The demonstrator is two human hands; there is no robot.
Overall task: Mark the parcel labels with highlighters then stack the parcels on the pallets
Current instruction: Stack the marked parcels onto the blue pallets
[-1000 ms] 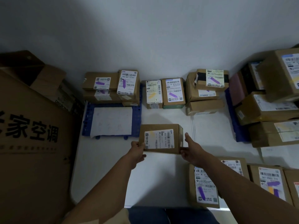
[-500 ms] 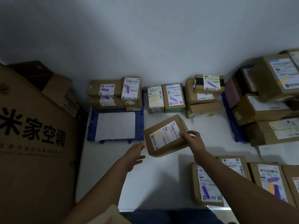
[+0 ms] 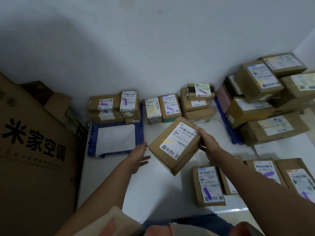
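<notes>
Tilted further and swung rightward within the last second, the yellow-marked parcel (image 3: 173,144) now hangs above the white floor (image 3: 153,193), gripped at its far edge by the right hand (image 3: 207,142) alone. The left hand (image 3: 139,155), which let go a moment earlier, hovers spread just beside the box's near corner, holding nothing. Marking looks finished; stacking is the step in hand. Next comes choosing a pallet and lowering the box flat. The blue pallet at left (image 3: 115,138) has open room on its front half, while the right-hand pallet (image 3: 226,126) is piled high. Loose parcels (image 3: 209,186) crowd the near right.
</notes>
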